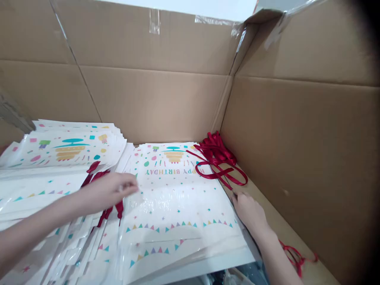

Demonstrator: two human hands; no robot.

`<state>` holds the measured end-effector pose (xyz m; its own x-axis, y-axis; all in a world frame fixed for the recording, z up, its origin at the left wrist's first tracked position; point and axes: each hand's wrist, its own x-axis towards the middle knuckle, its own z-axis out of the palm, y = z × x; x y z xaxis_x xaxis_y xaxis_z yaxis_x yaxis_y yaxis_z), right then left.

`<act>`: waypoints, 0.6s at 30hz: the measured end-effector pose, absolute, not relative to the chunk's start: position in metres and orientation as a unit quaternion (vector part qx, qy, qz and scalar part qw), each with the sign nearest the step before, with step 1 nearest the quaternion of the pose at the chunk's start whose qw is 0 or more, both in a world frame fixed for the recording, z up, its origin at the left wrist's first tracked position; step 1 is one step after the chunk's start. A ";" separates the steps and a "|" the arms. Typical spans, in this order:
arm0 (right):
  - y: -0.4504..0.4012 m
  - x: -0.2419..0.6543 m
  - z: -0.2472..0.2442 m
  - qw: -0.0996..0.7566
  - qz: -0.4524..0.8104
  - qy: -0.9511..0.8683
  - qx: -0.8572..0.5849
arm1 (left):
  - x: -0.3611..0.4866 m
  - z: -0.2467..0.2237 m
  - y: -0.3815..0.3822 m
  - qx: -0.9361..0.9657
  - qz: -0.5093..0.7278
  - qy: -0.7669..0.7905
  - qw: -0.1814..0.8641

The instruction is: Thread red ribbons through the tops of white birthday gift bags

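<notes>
Because your left hand point(114, 190) is blurred, its grip is hard to call: the fingers point(129, 182) look bent and close together, but whether they pinch anything can't be told. It hovers between the two stacks, in front of dark red ribbons point(119, 208). Your right hand point(249, 211) is at the right edge of the middle stack point(178, 198), fingers curled; a thin dark thing shows by the tips, too small to name, and whether they are clamped on it is unclear.

Just beyond those fingers, a loose ribbon loop point(237, 168) lies over the stack's far right corner and overhangs its edge, probably there for easy reach. Behind it, the ribbon pile point(215, 148) is bunched near the box corner, where two walls likely keep it from spreading.

The middle stack lies flat, birthday lettering upside down to you; the layers seem turned one way, perhaps so each lifts alike. To your left, the left stack point(71, 148) sits higher, in uneven, fanned layers, which may make single ones easier to catch.

Past your right forearm, a ribbon tangle point(293, 253) rests on bare cardboard. Cardboard walls point(154, 95), taped near the top, stand behind and right, seemingly fencing everything in.
</notes>
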<state>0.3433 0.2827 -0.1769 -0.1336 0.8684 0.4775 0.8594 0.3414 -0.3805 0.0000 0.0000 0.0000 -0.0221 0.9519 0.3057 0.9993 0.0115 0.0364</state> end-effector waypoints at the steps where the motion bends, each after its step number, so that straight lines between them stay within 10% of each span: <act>1: 0.283 0.341 -0.178 0.310 0.009 -0.748 -0.587 | 0.007 -0.008 0.021 -0.729 -0.072 -0.675 0.090; 7: 0.274 0.355 -0.181 0.306 0.033 -0.746 -0.590 | 0.035 -0.052 0.126 -0.813 0.110 -0.541 0.183; 18: 0.266 0.336 -0.193 0.271 0.045 -0.749 -0.602 | 0.103 -0.056 0.306 -0.835 0.021 -0.460 0.302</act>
<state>0.3358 0.2663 -0.1931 -0.1273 0.9272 0.3522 0.8789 0.2700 -0.3933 0.1027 0.3056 -0.0559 0.5753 0.7809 0.2433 0.7558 -0.3938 -0.5232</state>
